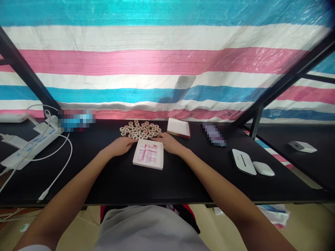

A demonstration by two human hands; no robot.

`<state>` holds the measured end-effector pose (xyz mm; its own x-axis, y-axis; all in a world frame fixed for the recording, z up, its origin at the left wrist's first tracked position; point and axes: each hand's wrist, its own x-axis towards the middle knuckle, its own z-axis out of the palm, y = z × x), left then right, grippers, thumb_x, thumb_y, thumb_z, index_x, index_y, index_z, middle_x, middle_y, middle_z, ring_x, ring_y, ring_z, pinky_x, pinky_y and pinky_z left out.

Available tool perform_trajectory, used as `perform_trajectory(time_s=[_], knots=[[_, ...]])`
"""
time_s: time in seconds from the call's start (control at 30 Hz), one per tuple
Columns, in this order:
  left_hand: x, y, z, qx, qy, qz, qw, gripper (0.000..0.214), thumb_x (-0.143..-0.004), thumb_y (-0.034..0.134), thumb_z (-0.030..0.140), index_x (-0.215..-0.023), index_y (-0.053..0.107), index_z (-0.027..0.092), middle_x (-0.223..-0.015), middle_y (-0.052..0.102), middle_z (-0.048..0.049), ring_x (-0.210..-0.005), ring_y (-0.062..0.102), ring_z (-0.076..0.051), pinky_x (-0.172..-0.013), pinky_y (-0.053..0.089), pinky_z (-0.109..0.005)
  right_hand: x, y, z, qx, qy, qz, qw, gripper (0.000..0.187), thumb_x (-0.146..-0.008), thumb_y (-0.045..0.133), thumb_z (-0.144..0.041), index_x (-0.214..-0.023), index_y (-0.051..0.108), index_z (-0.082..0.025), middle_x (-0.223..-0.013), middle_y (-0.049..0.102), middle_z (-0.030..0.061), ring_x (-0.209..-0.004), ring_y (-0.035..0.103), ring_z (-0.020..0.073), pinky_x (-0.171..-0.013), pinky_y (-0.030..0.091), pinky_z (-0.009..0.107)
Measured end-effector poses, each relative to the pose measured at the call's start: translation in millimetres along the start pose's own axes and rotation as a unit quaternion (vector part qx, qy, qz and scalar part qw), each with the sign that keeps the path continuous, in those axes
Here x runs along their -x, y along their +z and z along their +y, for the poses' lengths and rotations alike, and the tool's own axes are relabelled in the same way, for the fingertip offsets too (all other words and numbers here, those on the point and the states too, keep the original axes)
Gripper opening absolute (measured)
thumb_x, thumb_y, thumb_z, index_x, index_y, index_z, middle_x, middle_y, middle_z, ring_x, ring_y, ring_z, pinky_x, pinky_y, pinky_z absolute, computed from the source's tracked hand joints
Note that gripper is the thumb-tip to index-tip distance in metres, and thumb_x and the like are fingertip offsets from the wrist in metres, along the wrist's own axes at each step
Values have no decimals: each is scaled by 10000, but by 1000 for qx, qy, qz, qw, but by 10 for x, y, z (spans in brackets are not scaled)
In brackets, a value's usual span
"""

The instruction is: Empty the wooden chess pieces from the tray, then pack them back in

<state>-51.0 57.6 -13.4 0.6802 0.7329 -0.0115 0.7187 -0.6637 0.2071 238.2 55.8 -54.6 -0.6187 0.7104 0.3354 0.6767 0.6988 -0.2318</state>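
A cluster of round wooden Chinese chess pieces (pixel 140 130) lies on the black table, most of them with their characters facing up. Just in front of them is a square white box part (pixel 148 155) with red lines and scribbles on it. My left hand (pixel 121 145) rests by its far left corner, fingers stretched out at the near edge of the pieces. On the other side my right hand (pixel 169 142) lies at its far right corner, fingers reaching along the pieces' near right edge. Neither hand visibly holds anything. Some fingertips are hard to make out.
An open shallow box half (pixel 178 127) stands right of the pieces, and a blurred phone-like object (pixel 214 134) lies farther right. A white flat device (pixel 244 161) and white mouse (pixel 263 168) sit near the right edge. A power strip (pixel 32 148) with cables occupies the left.
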Motion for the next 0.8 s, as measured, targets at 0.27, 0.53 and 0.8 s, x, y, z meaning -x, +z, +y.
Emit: perform_trajectory(time_s=[0.27,0.53,0.8], knots=[[-10,17,46,-39,-22,1,999,439,-911,322,239,-1305,516,245,-1229,623,-41,-1062,602,-203,-878,462,-297,-8,3,-7,31,4,-1,1000,344,-944,436,-271,-1242,600,-224,-909,582,79,-805,507,181,-774,420,326],[28,-50,78,-8,-40,-2,999,400,-911,341,286,-1253,543,243,-1224,623,-37,-1071,595,-210,-898,454,-303,12,-44,-49,12,47,4,999,399,-867,415,-62,-1195,616,-168,-992,594,102,-887,532,192,-836,444,334],[105,-89,261,48,-47,20,998,474,-948,294,435,-1362,396,229,-1019,676,-51,-881,646,-207,-767,469,-279,57,-202,-187,8,77,106,991,337,-869,416,-102,-1135,607,-181,-980,601,93,-895,573,201,-841,481,346]])
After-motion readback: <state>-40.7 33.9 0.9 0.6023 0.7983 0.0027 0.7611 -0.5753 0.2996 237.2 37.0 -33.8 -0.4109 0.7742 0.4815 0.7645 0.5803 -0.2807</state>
